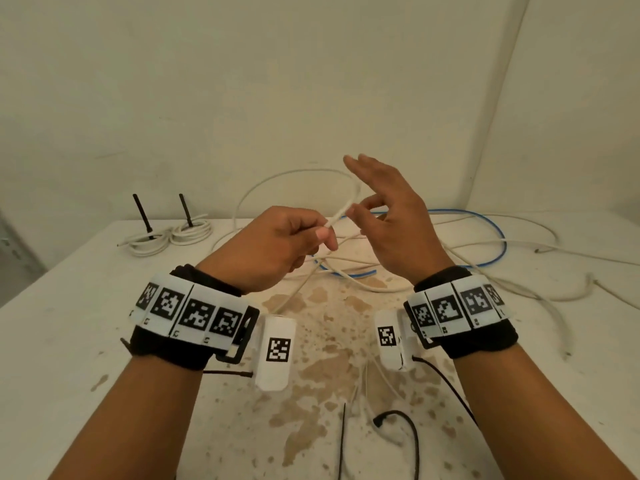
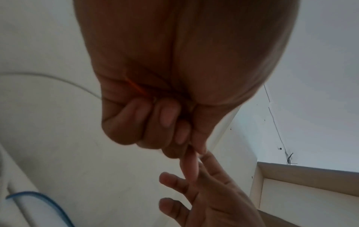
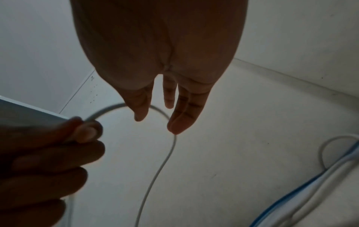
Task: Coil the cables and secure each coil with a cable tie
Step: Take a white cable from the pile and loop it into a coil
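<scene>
Both forearms are cut off by the bottom edge of the head view, and the wrist views are dim, each palm filling the top of the frame. In the left wrist view the curled fingers (image 2: 167, 113) hide the cable they hold. Where the loose cables at centre right cross, which lies over which is hard to tell.

The white tabletop (image 1: 69, 334) carries a brown blotchy stain (image 1: 322, 341) at lower centre and meets plain off-white walls (image 1: 242, 81) with a corner at upper right.

The left hand (image 1: 277, 247), at frame centre, pinches the thin white round cable (image 1: 343, 211) between thumb and forefinger near its end; from there it arcs up in 1 wide loop above the table. The right hand (image 1: 391, 220) is held just beside it, fingers spread and mostly straight, gripping nothing; the cable passes behind them in the right wrist view (image 3: 165, 159).

A blue cable (image 1: 498, 237) loops among more loose white cables (image 1: 519, 244) at centre right. At upper left lie 2 coiled white cables (image 1: 169, 237), each bound with an upright black cable tie (image 1: 142, 213). Loose black cable ties (image 1: 343, 441) lie at bottom centre.
</scene>
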